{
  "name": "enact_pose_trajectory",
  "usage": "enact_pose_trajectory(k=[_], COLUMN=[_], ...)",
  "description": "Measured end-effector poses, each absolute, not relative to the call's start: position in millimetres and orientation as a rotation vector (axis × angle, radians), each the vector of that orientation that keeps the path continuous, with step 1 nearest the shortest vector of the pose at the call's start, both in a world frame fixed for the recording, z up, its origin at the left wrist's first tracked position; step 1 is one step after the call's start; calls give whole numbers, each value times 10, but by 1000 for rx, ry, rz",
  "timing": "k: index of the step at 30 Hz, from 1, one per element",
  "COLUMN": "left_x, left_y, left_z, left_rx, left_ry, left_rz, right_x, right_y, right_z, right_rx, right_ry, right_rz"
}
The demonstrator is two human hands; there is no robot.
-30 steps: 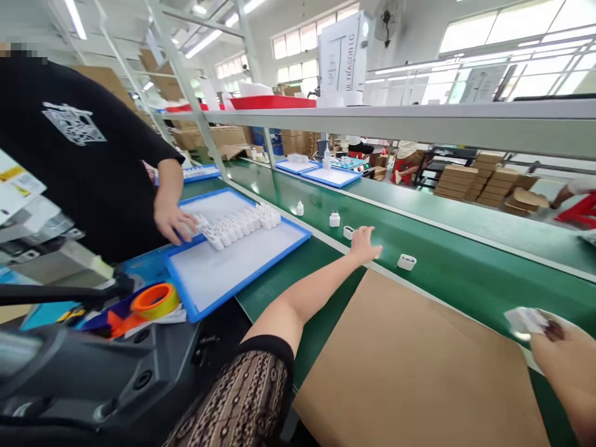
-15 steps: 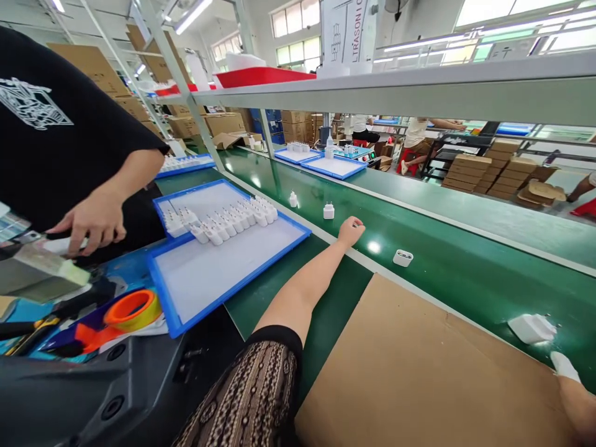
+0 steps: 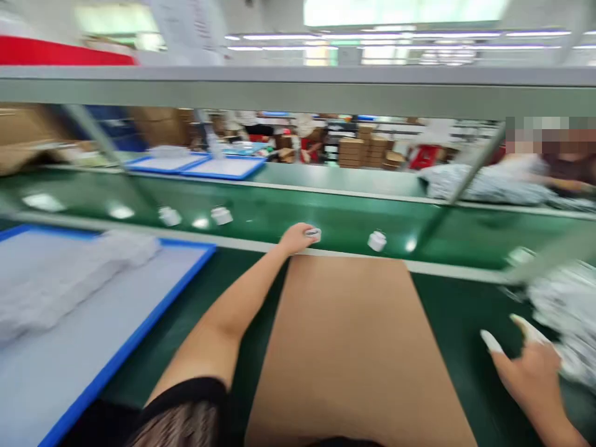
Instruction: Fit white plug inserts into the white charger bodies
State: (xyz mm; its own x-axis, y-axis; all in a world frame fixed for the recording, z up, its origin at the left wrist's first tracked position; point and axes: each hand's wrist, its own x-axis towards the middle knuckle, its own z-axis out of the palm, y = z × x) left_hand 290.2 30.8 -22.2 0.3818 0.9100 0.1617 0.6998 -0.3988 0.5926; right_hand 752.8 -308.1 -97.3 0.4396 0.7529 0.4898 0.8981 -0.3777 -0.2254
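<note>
My left hand (image 3: 296, 239) reaches over the green conveyor belt (image 3: 335, 223), its fingers closed on a small white plug charger (image 3: 313, 234). On the right, my right hand (image 3: 531, 372) hovers over the dark green table with thumb and finger apart and nothing between them. White covers sit on two of its fingertips. Other white chargers lie on the belt: one (image 3: 377, 241) right of my left hand, one (image 3: 221, 215) and another (image 3: 170, 216) to its left. A blurred white one (image 3: 520, 256) is farther right.
A flat cardboard sheet (image 3: 358, 347) lies between my arms. At left is a blue-rimmed tray (image 3: 153, 335) with rows of blurred white chargers (image 3: 69, 285). Clear plastic bags (image 3: 568, 310) lie at right. A shelf beam (image 3: 298, 93) crosses above the belt. A person sits far right.
The view has swung to the right, so the co-worker at left is out of sight. My left hand has taken hold of a charger on the belt. More of my right hand shows.
</note>
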Motion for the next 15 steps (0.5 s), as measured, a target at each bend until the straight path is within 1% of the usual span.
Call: enact_pose_trajectory(k=[2,5,7,11,15], left_x=[3048,3355,3572,3918,4050], left_y=[166,-198,-557,-1209,-1499], left_z=[-240,-248,-229,-241,-426], left_rx=[2276,2371,2405,2453,2417], left_ry=[1269,1047,904,664,675], left_rz=[661,605,518,422,453], right_x=[7637,7745,7769,7712,7653], right_y=[-3527,-3876,-3936,-3873,-3760], right_z=[-944,-932,-948,-971,-943], right_rx=[-2436,-2554,-2474,-2349,-2221], right_ry=[-1171,-1047,-1143,-1306,-1421], right_rz=[-529,-505,-396,-320,-261])
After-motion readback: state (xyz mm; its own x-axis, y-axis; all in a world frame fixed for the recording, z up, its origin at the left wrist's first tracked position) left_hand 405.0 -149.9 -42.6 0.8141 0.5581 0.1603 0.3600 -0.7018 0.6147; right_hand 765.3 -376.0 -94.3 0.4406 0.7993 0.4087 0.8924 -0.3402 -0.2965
